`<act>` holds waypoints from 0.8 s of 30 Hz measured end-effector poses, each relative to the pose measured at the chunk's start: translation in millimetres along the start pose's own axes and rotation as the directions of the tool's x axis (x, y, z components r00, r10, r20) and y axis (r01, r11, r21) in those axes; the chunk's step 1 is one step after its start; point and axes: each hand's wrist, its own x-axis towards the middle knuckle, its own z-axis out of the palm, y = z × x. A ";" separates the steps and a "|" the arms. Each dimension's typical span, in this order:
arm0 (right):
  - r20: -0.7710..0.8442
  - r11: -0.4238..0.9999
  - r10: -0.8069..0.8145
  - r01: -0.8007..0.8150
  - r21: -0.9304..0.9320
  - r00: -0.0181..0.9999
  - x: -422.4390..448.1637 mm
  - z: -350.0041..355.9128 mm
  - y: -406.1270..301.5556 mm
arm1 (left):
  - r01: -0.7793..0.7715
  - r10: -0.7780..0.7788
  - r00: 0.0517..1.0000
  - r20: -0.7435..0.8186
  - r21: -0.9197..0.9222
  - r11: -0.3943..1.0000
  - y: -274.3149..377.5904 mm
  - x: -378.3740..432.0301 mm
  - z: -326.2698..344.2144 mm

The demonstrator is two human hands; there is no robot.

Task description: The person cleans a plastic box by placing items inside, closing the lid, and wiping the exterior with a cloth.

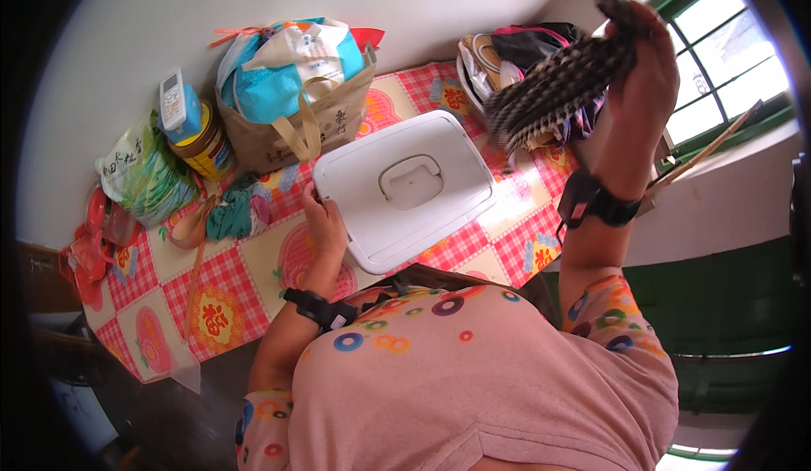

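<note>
A white lidded plastic box [405, 230] with a recessed handle lies on the table before me. My left hand [326, 221] rests on its left edge, with fingers at the rim; the underside of the grip is hidden. Raised at the upper right, my right hand [646, 59] is closed around a black-and-white patterned piece of fabric [564, 87], which fans out down and to the left, slightly blurred. The fabric hangs in front of a basket of bags and other items [472, 84] at the back of the table.
A red checked tablecloth [234, 300] covers the table. Along the wall stand a stuffed tan bag [253, 141], a yellow-and-brown container [212, 148] with a remote control [172, 94] on top, and a green-and-white bag [149, 176]. Green cloth [231, 214] lies nearby. A barred window [728, 59] is at right.
</note>
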 end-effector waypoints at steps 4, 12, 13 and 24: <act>0.060 1.000 0.013 -0.014 0.024 0.998 -36.2 15.3 53.4 | 0.027 -0.002 0.980 0.198 -0.122 0.992 -0.5 1.7 -27.2; 0.376 0.299 0.738 0.227 -0.927 0.560 -175.0 -8.3 212.8 | 0.157 -0.171 0.883 0.438 0.068 0.985 48.4 -22.1 -62.6; 0.455 0.322 0.657 0.322 -0.890 0.601 -197.1 -6.3 212.6 | 0.100 -0.162 0.850 0.501 0.150 0.984 48.1 -22.8 -63.9; 0.589 0.581 0.361 0.320 -0.748 0.723 -237.3 104.0 217.4 | -0.082 -0.059 0.819 0.571 0.218 0.972 21.7 -28.7 -56.6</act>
